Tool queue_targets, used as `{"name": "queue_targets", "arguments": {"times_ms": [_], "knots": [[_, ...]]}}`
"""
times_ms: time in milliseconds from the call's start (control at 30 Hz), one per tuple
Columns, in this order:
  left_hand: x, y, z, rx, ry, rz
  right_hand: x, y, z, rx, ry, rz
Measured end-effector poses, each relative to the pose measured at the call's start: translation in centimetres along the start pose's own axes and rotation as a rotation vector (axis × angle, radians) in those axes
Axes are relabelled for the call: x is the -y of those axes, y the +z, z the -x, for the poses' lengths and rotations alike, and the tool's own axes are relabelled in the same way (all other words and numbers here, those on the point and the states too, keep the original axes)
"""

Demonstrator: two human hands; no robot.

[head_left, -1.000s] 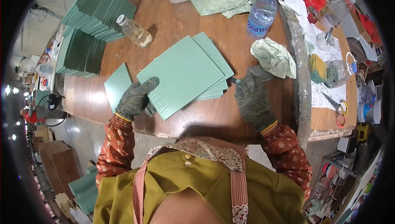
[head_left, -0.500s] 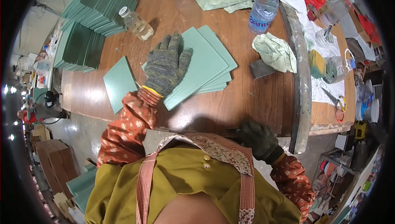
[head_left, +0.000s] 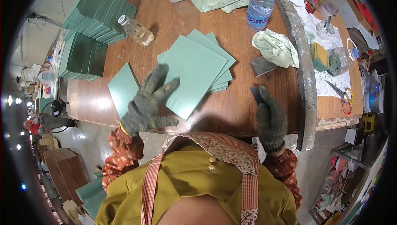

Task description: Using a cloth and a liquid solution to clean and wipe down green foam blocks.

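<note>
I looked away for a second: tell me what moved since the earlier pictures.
The left hand slid off the top green tile toward the table's near edge, fingers spread. The right hand rose back to that edge, holding a small dark piece. The tile stack and bottles stayed put.

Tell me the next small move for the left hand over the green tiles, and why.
Probably lower the left hand flat onto the top tile of the small stack: its gloved fingers are spread just at that tile's near edge, gripping nothing, while the right hand holds a small dark flat piece at the table edge.
</note>
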State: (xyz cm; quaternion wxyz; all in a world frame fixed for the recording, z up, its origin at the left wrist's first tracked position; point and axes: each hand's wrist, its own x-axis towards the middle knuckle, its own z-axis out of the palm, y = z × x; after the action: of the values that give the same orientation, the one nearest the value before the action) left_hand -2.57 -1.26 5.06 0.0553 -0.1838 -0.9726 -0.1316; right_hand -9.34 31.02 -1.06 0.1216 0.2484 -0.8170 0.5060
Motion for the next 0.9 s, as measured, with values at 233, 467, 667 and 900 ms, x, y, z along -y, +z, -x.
{"name": "queue_targets", "arguments": {"times_ms": [233, 467, 667, 900], "knots": [[-5.2, 3.3, 0.3, 0.07, -0.183, -0.356, 1.0, 2.4, -4.6, 0.245, -0.187, 0.23], [-6.1, 5.5, -2.4, 0.021, -0.109, -0.297, 0.0, 3.0, -7.7, 0.234, -0.493, 0.432], [-6.1, 5.9, -2.6, 0.065, -0.136, -0.252, 0.5, 5.2, -8.5, 0.322, -0.249, 0.598], [-6.0, 6.6, -2.3, 0.075, -0.18, -0.263, -0.1, 6.0, -9.1, 0.305, -0.303, 0.748]]}}
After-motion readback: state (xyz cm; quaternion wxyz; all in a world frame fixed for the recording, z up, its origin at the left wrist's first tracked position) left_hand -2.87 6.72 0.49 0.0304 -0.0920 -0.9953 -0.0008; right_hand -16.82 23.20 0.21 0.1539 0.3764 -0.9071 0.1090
